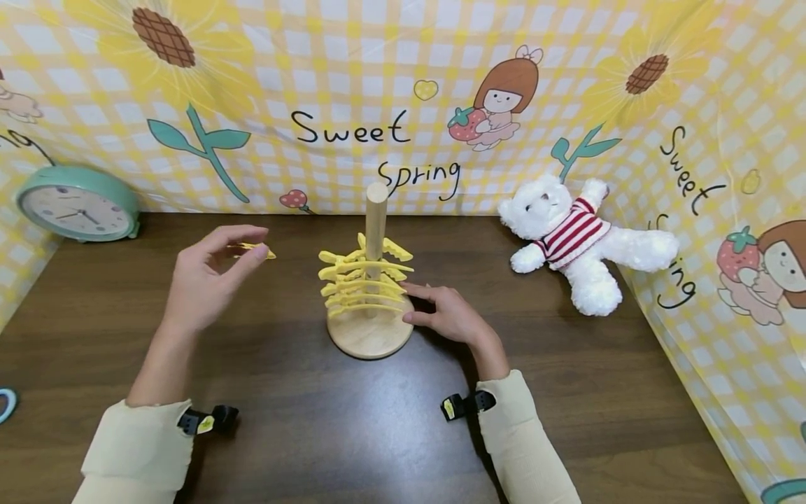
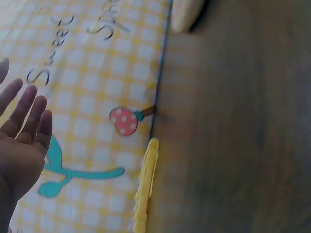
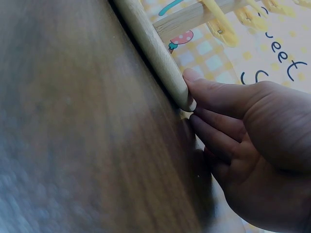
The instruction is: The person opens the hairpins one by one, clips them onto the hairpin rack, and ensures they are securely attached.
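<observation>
A wooden stand with a round base (image 1: 370, 343) and an upright peg (image 1: 376, 210) stands at the middle of the table. Several thin, curved yellow pieces (image 1: 365, 306) are stacked around the peg. My right hand (image 1: 450, 313) pinches the right edge of the base; the right wrist view has the thumb on top of the rim (image 3: 181, 94) and fingers beneath it. My left hand (image 1: 208, 280) hovers to the left, its fingers (image 2: 36, 114) spread and holding nothing. Below it lies another yellow piece (image 2: 146, 189), apart from the fingers and partly hidden by them in the head view.
A white teddy bear (image 1: 576, 231) in a striped sweater lies at the back right. At the back left stands a green alarm clock (image 1: 78, 203). Part of a light blue ring (image 1: 8, 404) shows at the left edge. A printed cloth (image 1: 352, 70) walls the table's back and sides.
</observation>
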A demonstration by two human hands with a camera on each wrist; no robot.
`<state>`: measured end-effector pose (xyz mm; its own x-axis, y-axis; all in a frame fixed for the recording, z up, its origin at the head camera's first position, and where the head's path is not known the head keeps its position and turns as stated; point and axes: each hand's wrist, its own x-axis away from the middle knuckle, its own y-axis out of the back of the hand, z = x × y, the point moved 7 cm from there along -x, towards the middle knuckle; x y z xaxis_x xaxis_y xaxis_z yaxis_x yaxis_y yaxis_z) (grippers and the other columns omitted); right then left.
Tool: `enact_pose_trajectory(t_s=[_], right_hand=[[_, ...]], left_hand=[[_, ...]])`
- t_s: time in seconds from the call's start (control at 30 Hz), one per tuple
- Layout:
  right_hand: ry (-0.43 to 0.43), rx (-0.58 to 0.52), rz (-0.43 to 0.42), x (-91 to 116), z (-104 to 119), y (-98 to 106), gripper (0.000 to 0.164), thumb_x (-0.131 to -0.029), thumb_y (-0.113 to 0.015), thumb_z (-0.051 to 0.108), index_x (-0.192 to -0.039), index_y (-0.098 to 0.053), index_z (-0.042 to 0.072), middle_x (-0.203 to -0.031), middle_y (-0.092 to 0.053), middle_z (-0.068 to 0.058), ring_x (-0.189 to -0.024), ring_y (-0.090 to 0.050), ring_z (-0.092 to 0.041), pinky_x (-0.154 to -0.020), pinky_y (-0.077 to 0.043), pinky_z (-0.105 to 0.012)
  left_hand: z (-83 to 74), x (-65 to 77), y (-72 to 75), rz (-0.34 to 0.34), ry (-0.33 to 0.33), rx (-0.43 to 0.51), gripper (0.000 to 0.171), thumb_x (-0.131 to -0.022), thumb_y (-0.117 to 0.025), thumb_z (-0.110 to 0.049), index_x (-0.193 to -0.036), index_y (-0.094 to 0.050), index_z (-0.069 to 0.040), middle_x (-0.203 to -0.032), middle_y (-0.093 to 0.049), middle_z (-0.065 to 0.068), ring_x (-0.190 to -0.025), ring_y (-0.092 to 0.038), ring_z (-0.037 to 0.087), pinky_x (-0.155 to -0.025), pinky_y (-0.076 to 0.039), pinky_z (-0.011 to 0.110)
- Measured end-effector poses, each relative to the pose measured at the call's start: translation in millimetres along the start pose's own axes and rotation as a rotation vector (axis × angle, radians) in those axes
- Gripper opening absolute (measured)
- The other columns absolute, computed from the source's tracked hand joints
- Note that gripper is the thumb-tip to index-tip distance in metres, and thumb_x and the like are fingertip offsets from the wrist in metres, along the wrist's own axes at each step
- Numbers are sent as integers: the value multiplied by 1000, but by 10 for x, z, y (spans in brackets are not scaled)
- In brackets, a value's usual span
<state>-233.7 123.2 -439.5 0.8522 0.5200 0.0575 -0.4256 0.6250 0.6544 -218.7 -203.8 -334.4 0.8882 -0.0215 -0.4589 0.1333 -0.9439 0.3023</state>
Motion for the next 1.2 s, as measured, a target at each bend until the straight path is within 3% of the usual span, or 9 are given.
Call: enact_pose_trajectory(t_s=[0.13,0.27,0.43,0.57,0.77,1.03,1.2], right_hand=[[-3,-7,4,-3,-1,-10,56,-96,-73,22,-148,-54,14,-146,-55,-7,-143,-38,-34,-119,-27,-46],[-3,-6,2,-4,-3,-8,56,-96,-73,22,-148,-54,13,-146,-55,-7,-143,-38,-34,-119,-28,-46],[-4,-9,-1,1,-3,-2,55,-96,-73,22,-148,-55,13,-146,-55,-8,-143,-38,-35,-119,-27,-46],[-9,-8,0,1,-5,1,55,-96,-73,22,-148,-54,13,-146,-55,-9,-143,-38,-35,-119,-27,-46],[-3,-2,-1,-12,-6,8,56,-96,-73,22,-148,-54,12,-146,-55,-9,-143,-38,-34,-119,-28,-46],[-1,2,0,-7,-6,7,56,-96,-73,22,-148,-54,12,-146,-55,-8,-143,-39,-33,-118,-28,-45],[0,-2,3,-8,-15,-12,56,-96,-73,22,-148,-54,12,-146,-55,-7,-143,-39,-32,-119,-28,-45]], left_hand=[[80,-35,166,-51,36,15,28,-95,-71,-3,-122,-72,-2,-116,-71,3,-101,-64,14,-80,-52,15],[198,-65,293,-79,69,-12,28,-95,-71,-6,-123,-72,-3,-117,-71,3,-103,-64,11,-83,-49,15],[401,-82,409,-100,124,-77,32,-96,-71,-13,-125,-69,-1,-112,-70,-10,-101,-62,4,-83,-44,15],[544,-88,482,-102,169,-92,35,-97,-70,-15,-128,-67,1,-109,-68,-16,-99,-60,1,-81,-43,13],[771,-105,580,-86,252,-108,38,-98,-70,-23,-131,-66,-4,-109,-66,-21,-102,-59,0,-81,-43,11],[1016,-89,702,-102,343,-149,43,-96,-71,-34,-133,-67,-12,-112,-64,-19,-104,-56,1,-77,-42,10],[1163,-104,766,-66,419,-172,46,-95,-71,-41,-135,-65,-18,-121,-61,-14,-108,-52,3,-75,-41,11]])
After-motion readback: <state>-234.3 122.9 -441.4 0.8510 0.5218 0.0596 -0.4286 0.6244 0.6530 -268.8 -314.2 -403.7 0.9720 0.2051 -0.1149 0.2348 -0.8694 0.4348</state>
